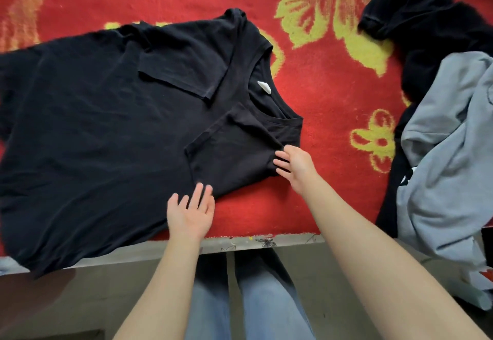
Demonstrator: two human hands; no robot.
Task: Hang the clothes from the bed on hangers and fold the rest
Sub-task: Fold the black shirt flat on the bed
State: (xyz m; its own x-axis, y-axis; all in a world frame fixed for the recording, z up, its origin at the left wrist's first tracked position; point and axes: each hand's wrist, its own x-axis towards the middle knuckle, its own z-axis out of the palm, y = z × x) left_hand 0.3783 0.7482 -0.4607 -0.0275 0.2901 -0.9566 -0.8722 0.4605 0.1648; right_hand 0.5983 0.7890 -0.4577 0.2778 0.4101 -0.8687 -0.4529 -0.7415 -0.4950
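A red flowered blanket (320,86) spreads under and beyond both hands. On it a black T-shirt (93,126) lies flat with both sleeves folded inward, reaching from the hands far out to the left, while a heap of a grey-blue garment (448,153) and a black garment (421,25) sits well right of the right hand. The left hand (190,213) is wide, fingers spread at the shirt's near edge, the right hand (296,165) lays straight fingers against the folded shoulder, and a white label (264,87) shows in the collar beyond them.

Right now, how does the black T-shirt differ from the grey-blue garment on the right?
The black T-shirt lies spread flat with its sleeves folded in; the grey-blue garment lies crumpled. The T-shirt is dark, the garment pale. Both rest on the red flowered blanket.
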